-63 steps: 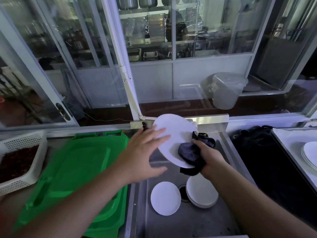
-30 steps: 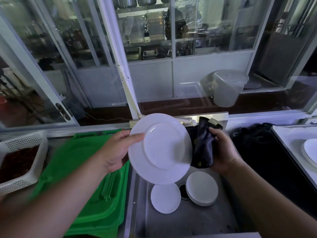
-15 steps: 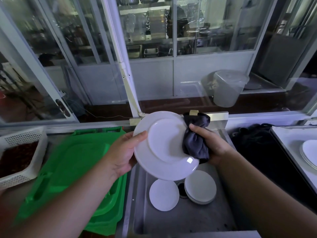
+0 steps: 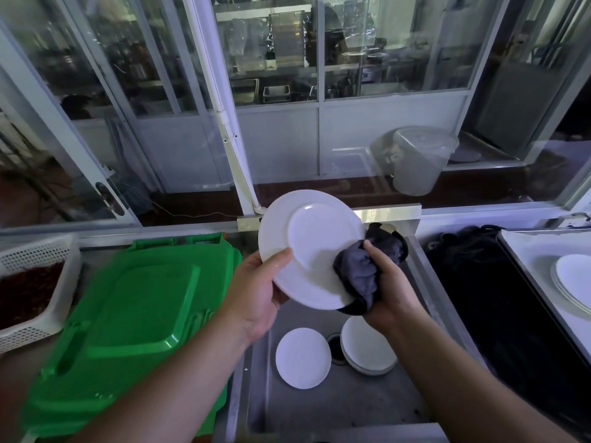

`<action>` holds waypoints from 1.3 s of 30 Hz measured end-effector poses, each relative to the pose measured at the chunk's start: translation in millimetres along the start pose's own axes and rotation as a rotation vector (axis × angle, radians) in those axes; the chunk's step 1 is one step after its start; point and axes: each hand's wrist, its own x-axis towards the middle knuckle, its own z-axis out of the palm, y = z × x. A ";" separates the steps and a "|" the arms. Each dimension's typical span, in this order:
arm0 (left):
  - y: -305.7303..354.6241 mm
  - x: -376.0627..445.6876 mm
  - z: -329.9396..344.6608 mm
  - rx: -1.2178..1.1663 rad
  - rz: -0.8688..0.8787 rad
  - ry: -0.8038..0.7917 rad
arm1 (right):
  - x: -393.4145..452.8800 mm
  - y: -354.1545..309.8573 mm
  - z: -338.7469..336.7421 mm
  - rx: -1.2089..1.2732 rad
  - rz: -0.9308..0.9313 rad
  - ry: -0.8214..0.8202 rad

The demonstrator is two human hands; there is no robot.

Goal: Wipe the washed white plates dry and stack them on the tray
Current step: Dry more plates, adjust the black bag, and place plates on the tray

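My left hand (image 4: pixel 256 292) grips the lower left rim of a white plate (image 4: pixel 307 241), held tilted above the steel sink (image 4: pixel 335 407). My right hand (image 4: pixel 388 289) holds a bunched dark grey cloth (image 4: pixel 361 273) pressed against the plate's lower right edge. Down in the sink lie a single white plate (image 4: pixel 302 358) and a small stack of white plates (image 4: pixel 367 350) beside the drain. At the far right a tray (image 4: pixel 524 251) bears a stack of dried white plates (image 4: pixel 574 279).
Stacked green plastic lids (image 4: pixel 134 314) lie left of the sink. A white perforated basket (image 4: pixel 35 260) with dark red contents stands at the far left. A black mass (image 4: pixel 473 270) sits between sink and tray. Glass partitions rise behind the counter.
The plate was turned to face me, then the cloth came onto its right side. Since half a second ago the cloth has slid down from the plate's upper right to its lower right edge.
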 end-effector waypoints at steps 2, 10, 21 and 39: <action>16.8 2.4 -6.3 0.021 -0.039 -0.079 | 2.3 -9.7 -3.3 -0.010 0.016 -0.010; 42.9 9.0 -5.7 -0.011 -0.019 -0.209 | 5.8 -34.6 15.6 0.044 0.055 -0.067; -8.7 -8.4 19.9 -0.065 0.130 -0.083 | 27.8 -0.6 -2.7 0.252 0.044 -0.080; 22.5 6.4 13.6 0.031 0.074 -0.098 | 8.5 5.1 21.6 0.223 0.027 0.041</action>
